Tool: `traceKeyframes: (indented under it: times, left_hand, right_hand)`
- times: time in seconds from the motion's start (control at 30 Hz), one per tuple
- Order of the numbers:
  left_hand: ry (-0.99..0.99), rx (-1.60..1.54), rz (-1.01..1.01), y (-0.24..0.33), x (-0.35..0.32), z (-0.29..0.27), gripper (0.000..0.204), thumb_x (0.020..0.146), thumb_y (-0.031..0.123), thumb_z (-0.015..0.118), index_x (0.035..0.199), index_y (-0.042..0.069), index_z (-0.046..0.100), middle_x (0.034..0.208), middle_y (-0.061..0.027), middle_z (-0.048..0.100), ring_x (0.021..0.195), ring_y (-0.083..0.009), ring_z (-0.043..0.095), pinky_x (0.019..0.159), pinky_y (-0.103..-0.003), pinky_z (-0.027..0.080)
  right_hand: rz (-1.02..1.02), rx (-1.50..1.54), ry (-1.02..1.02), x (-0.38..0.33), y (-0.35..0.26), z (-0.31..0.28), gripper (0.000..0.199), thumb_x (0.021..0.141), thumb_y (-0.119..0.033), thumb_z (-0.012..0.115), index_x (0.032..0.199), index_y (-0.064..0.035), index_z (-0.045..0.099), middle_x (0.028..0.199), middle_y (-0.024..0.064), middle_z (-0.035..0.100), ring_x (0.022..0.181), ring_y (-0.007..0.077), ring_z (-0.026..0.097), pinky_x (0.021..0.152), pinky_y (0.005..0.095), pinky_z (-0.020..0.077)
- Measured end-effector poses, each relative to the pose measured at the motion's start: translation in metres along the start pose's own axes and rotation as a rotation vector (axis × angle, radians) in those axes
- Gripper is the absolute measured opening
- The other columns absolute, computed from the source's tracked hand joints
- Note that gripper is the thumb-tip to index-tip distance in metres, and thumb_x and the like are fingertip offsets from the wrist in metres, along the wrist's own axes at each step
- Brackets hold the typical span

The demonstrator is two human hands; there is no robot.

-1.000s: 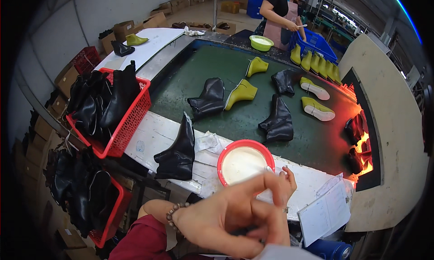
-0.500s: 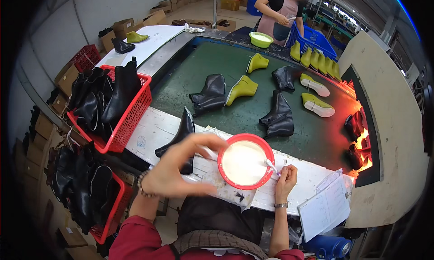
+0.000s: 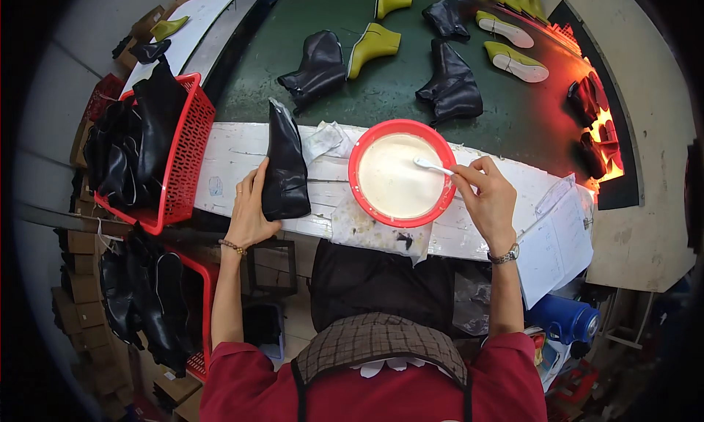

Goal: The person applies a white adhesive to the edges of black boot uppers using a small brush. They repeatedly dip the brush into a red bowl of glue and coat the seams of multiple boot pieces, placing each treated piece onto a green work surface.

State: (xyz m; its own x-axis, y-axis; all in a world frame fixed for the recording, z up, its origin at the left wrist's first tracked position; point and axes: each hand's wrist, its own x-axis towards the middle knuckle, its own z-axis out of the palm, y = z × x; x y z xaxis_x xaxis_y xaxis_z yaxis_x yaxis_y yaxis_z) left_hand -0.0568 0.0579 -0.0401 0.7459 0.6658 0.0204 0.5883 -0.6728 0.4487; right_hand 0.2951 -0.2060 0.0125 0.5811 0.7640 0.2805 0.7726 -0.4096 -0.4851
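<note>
A black ankle boot lies on the white bench edge, toe pointing away. My left hand grips its near end from the left, fingers along the side and thumb at the bottom. Right of the boot stands a red bowl of creamy white liquid. My right hand pinches a white toothbrush whose head is over the liquid. A crumpled white cloth lies between boot and bowl, and a stained sheet is under the bowl's near side.
Beyond the bench, a green conveyor belt carries black boots and olive green shoe pieces. An orange-glowing heater opening is at right. Red baskets of black boots stand at left. Papers and a blue jug are at near right.
My left hand has moved from beside the bowl down to the boot and taken hold of it. My right hand has raised the toothbrush over the bowl. The view has tilted down.
</note>
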Motion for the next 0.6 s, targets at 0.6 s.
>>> traceKeyframes:
  times: [0.6]
  left_hand:
    - [0.495, -0.498, 0.163, 0.078, 0.020, -0.019, 0.082, 0.078, -0.012, 0.067, 0.155, 0.000, 0.038, 0.138, -0.0228, 0.057, 0.132, -0.0357, 0.057, 0.112, -0.040, 0.044]
  right_hand:
    - [-0.043, -0.066, 0.104, -0.036, 0.010, 0.000, 0.023, 0.086, -0.008, 0.079, 0.109, -0.0099, 0.078, 0.086, 0.0076, 0.062, 0.065, 0.0227, 0.059, 0.058, 0.0348, 0.0469]
